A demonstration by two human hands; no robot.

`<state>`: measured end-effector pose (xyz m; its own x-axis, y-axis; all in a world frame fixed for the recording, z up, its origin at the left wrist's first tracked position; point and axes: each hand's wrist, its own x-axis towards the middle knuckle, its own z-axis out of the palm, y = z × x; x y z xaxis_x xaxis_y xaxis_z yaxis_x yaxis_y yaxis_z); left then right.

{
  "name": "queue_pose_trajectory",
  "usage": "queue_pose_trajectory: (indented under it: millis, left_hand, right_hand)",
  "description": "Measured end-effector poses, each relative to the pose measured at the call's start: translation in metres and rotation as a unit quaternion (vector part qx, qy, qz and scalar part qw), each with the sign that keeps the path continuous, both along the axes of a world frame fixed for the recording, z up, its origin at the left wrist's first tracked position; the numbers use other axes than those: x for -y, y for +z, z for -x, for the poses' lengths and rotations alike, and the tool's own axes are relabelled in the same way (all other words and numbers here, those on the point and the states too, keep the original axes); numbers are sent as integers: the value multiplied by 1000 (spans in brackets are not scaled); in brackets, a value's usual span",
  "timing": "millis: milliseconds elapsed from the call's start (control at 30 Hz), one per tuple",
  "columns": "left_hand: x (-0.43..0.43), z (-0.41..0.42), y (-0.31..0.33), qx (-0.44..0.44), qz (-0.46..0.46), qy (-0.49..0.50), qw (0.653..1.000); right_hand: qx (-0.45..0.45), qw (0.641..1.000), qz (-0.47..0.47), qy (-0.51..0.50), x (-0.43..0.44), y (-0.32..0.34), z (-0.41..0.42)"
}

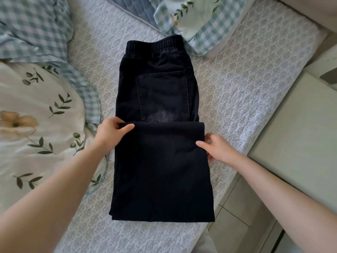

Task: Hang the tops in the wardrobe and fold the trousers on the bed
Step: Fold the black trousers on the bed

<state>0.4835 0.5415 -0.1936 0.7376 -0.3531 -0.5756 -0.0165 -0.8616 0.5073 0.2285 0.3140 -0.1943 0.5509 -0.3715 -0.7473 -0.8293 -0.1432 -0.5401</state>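
A pair of black trousers (pixel 160 92) lies flat on the bed (pixel 237 92), elastic waistband at the far end and a back pocket facing up. The legs are folded over, and their folded edge lies across the trousers just below the pocket. My left hand (pixel 111 130) pinches the left end of that fold, thumb on top. My right hand (pixel 217 147) grips the right side of the folded layer, thumb on the cloth and fingers tucked under the edge.
A floral and green-check duvet (pixel 36 110) is bunched along the left of the bed. A matching pillow (pixel 197 24) lies just beyond the waistband. On the right, the bed's edge drops to a tiled floor (pixel 242 207) and a pale piece of furniture (pixel 300 136).
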Motion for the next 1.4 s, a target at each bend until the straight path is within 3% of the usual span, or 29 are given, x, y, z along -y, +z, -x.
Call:
queue_pose_trajectory:
  millis: [100,167,233,333,400,533,700,900,1100,1333,1400]
  left_hand:
    - [-11,14,4,168,26,-133,976]
    - [-25,19,6,289,53,-262,919]
    - [-41,20,7,364,44,-407,837]
    - [-61,20,2,350,-3,-617,705]
    - [-70,17,-6,337,-48,-689,640]
    - [-64,7,-19,371,-65,-717,586]
    - [-57,-5,-30,368,-74,-742,555]
    - [-52,-7,-30,372,-51,-736,563]
    - [-51,-5,-20,314,-67,-730,604]
    - [-36,-3,6,162,-68,-689,704]
    - [-39,2,14,131,-70,-680,718]
  right_hand:
    - [25,967,227,112,1,10,3]
    - [116,897,374,207,-2,13,7]
    - [204,802,461,318,-5,16,8]
    - [274,658,489,502,2,8,19]
    - [250,580,491,601,11,-1,25]
    - [227,524,492,657,21,-14,12]
    - [203,543,442,684,18,-22,-10]
    - [229,568,416,672,23,-15,-18]
    - [195,613,390,659,18,-7,-19]
    - [145,723,304,603,13,23,-29]
    - [133,740,279,598,14,31,-25]
